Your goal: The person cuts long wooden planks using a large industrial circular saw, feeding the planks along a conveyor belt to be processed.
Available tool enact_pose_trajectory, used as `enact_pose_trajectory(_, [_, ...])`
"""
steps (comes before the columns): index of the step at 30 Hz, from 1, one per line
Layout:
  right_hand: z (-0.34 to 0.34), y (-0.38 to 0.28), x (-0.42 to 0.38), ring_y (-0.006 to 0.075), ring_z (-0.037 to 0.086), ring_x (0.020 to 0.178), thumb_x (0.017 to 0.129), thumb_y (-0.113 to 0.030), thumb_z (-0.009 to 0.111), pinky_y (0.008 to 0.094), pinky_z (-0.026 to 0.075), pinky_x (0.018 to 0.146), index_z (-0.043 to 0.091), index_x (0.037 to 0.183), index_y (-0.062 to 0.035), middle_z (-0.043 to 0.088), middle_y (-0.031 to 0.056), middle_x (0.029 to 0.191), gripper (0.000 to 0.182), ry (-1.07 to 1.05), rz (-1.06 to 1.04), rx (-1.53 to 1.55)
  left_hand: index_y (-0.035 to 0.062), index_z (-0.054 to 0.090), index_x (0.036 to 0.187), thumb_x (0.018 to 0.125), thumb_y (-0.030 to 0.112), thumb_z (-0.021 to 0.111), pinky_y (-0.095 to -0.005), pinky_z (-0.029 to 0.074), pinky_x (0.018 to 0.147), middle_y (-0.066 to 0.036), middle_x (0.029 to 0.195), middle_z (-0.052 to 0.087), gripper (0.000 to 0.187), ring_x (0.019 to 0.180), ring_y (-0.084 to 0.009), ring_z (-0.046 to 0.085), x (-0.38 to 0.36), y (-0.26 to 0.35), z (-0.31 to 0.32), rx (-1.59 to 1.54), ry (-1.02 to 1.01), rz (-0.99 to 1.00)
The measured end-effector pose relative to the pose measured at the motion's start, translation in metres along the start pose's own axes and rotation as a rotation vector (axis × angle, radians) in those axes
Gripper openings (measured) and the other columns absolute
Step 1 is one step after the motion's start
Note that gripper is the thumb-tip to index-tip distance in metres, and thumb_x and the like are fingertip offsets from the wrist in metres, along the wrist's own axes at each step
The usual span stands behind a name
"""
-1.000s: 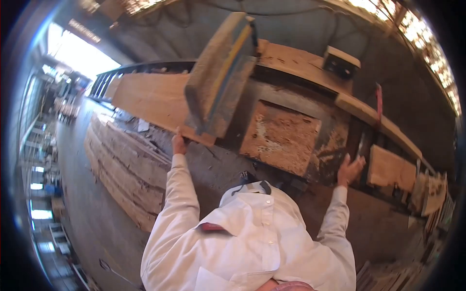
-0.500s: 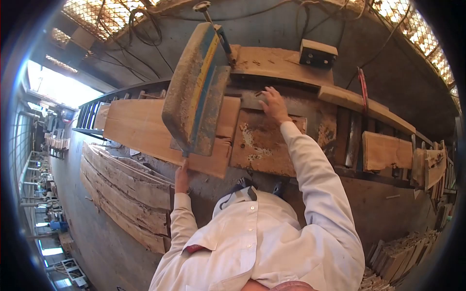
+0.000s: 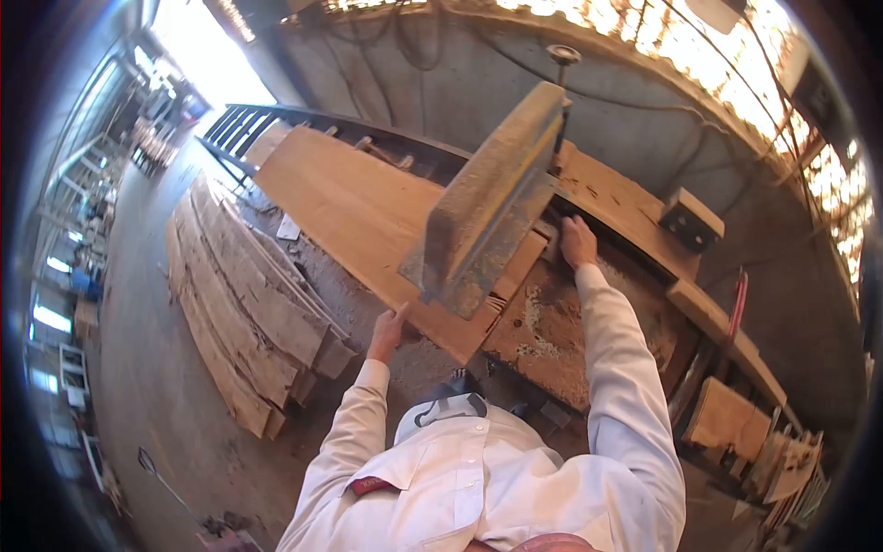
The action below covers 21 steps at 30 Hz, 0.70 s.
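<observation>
A long wooden board [image 3: 354, 207] lies on the machine bed, passing under a dusty saw guard [image 3: 501, 184] with a yellow stripe. My left hand [image 3: 388, 333] is closed on the board's near edge, just left of the guard. My right hand [image 3: 579, 242] is beside the guard's right side, close to the board's far end corner and a metal strip. Its fingers are curled together; what they hold, if anything, is hidden. Splintered wood shows at the board's near end. The machine's rusty table [image 3: 543, 336] carries pale sawdust below my right hand.
Rough planks [image 3: 244, 299] are stacked on the floor to the left. A black roller frame [image 3: 241, 138] extends beyond the board. Along the back run a wooden rail [image 3: 727, 331], a switch box [image 3: 692, 221] and a red bar [image 3: 739, 302]. Offcuts [image 3: 782, 474] stand at the lower right.
The view has turned, so the machine appears further right and tilted. My right hand has come nearer the guard and board end, its spread fingers drawing together. My left hand stays at the board's edge.
</observation>
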State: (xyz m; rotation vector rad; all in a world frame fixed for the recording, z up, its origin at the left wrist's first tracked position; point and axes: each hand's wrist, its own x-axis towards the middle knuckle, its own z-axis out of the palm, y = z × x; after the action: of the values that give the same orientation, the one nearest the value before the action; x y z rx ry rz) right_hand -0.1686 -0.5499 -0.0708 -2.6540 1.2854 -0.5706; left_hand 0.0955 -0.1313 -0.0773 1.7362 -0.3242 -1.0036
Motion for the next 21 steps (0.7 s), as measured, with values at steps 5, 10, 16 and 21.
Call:
enact_pose_trajectory(5, [-0.037, 0.029, -0.088, 0.0324, 0.066, 0.088, 0.096, -0.016, 0.058, 0.0427, 0.052, 0.075, 0.067, 0.112, -0.0038, 0.067, 0.0166, 0.104, 0.022, 0.235, 0.154, 0.371, -0.0073, 0.063, 0.117, 0.100, 0.035, 0.060, -0.0375, 0.063, 0.068, -0.014, 0.102, 0.072, 0.046, 0.081, -0.0248, 0.072, -0.017, 0.015, 0.010, -0.134, -0.002, 0.040])
enact_pose_trajectory(10, [-0.118, 0.031, -0.251, 0.0116, 0.059, 0.072, 0.100, -0.018, 0.060, 0.0295, 0.049, 0.065, 0.068, 0.117, 0.0002, 0.068, 0.0057, 0.093, 0.026, 0.252, 0.602, 0.777, -0.0061, 0.065, 0.112, 0.101, 0.038, 0.060, -0.0334, 0.058, 0.071, -0.010, 0.105, 0.071, 0.045, 0.089, -0.0196, 0.070, -0.023, 0.005, 0.016, -0.210, -0.080, 0.016])
enact_pose_trajectory(16, [-0.153, 0.020, -0.377, 0.0073, 0.055, 0.069, 0.101, -0.016, 0.061, 0.0242, 0.046, 0.062, 0.066, 0.121, 0.0006, 0.065, 0.0012, 0.089, 0.026, 0.344, 0.879, 0.874, -0.0039, 0.063, 0.111, 0.100, 0.037, 0.060, -0.0363, 0.060, 0.070, -0.011, 0.102, 0.071, 0.042, 0.085, -0.0241, 0.072, -0.038, -0.027, 0.074, -0.085, -0.047, 0.145])
enact_pose_trajectory(21, [-0.169, 0.009, -0.403, 0.0070, 0.057, 0.072, 0.100, -0.014, 0.062, 0.0229, 0.047, 0.063, 0.065, 0.124, 0.0016, 0.067, 0.0026, 0.094, 0.029, 0.397, 0.914, 0.963, -0.0020, 0.061, 0.118, 0.101, 0.033, 0.060, -0.0350, 0.063, 0.071, -0.012, 0.102, 0.071, 0.038, 0.087, -0.0248, 0.074, -0.085, -0.008, 0.168, -0.322, -0.253, -0.080])
